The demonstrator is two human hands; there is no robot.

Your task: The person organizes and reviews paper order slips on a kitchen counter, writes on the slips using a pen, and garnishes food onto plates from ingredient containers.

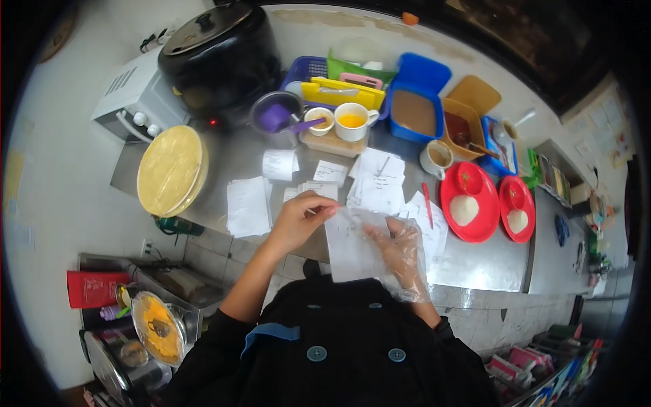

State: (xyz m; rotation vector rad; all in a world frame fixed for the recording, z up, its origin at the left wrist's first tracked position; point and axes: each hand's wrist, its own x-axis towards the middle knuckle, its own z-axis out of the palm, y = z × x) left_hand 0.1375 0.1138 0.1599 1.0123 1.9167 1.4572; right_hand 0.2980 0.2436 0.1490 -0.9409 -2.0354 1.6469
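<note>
My bare left hand (303, 218) pinches the upper left corner of a white sheet of paper (352, 252) in front of my chest. A loose clear plastic glove (415, 278) covers my right hand (400, 252), whose thumb lies over the sheet's right side while its fingers are partly hidden. Beyond my hands, a stack of printed slips (376, 180) lies on the steel table. Another pile of white slips (248, 206) rests to the left of it, near a curled slip (279, 164). A red pen (427, 203) lies on papers to the right.
Two red plates (468, 227) with white rice mounds stand at the right. Behind are white mugs (352, 122), a blue tub (415, 112) and a steel pot (274, 112). A black cooker (220, 64) and a yellow round container (171, 173) occupy the left.
</note>
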